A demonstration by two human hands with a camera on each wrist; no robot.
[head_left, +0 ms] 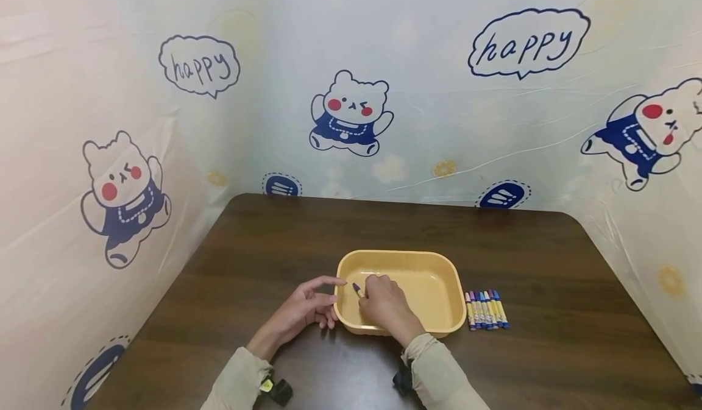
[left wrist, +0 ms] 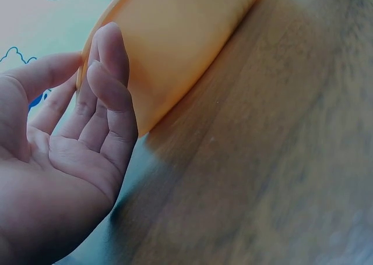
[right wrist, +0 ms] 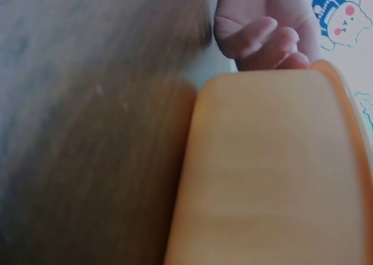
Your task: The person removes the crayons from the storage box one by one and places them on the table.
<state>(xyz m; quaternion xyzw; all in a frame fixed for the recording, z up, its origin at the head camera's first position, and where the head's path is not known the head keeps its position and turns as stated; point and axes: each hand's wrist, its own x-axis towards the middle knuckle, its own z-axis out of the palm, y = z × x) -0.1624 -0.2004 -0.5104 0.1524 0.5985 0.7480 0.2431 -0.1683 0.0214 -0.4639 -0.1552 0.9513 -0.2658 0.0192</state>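
Note:
A yellow plastic basin [head_left: 433, 294] sits on the table, its front wall filling much of the right wrist view. My right hand [head_left: 386, 303] reaches down inside it over the left half. Between thumb and fingers it holds a crayon [head_left: 359, 290] with a purple tip pointing up and left; the lower part is hidden by the hand. At the basin's left end is my left hand [head_left: 307, 306], its index finger reaching over the rim and the thumb close to the outer wall. Loosely bent fingers [left wrist: 108, 55] show beside that wall in the left wrist view.
Several crayons [head_left: 486, 311] with coloured tips and yellow wrappers lie side by side in a row just right of the basin. The dark wooden table [head_left: 285, 233] ends at a printed curtain [head_left: 428, 117] behind and on both sides.

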